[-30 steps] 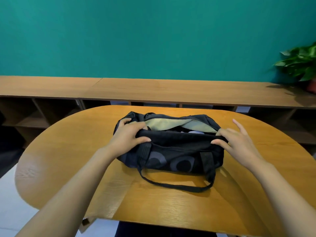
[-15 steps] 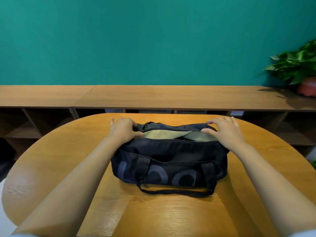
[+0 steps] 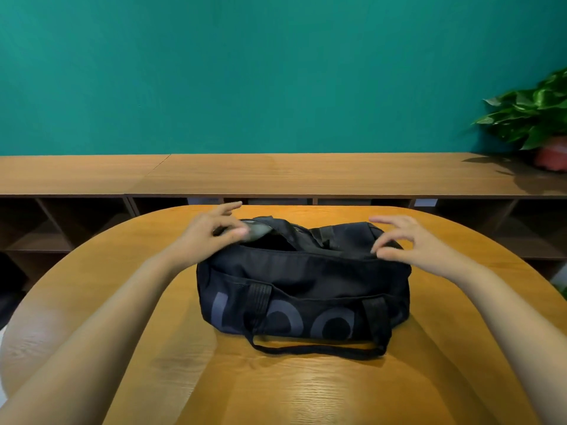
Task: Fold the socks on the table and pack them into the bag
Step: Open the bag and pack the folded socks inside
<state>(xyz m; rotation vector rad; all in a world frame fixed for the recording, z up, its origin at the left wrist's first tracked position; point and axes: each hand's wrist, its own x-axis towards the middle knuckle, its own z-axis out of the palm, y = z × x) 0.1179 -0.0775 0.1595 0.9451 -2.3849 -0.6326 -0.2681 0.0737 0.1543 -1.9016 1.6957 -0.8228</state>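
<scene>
A black duffel bag (image 3: 303, 289) with grey lettering lies across the middle of the round wooden table (image 3: 306, 391). Its top opening is a narrow dark gap, and a bit of grey lining shows at the left end. One carry strap hangs over the front onto the table. My left hand (image 3: 208, 233) rests at the bag's left top end, fingers mostly straight and blurred. My right hand (image 3: 408, 242) is at the right top end, index finger and thumb pinching the bag's top edge while the other fingers are lifted. No socks are visible; the inside of the bag is hidden.
A long low wooden shelf unit (image 3: 276, 173) runs behind the table against a teal wall. A potted plant (image 3: 540, 118) stands on its right end.
The pale lining that showed along the top is now mostly covered and the opening is narrower. My right hand has gone from lying on the bag to pinching its top edge.
</scene>
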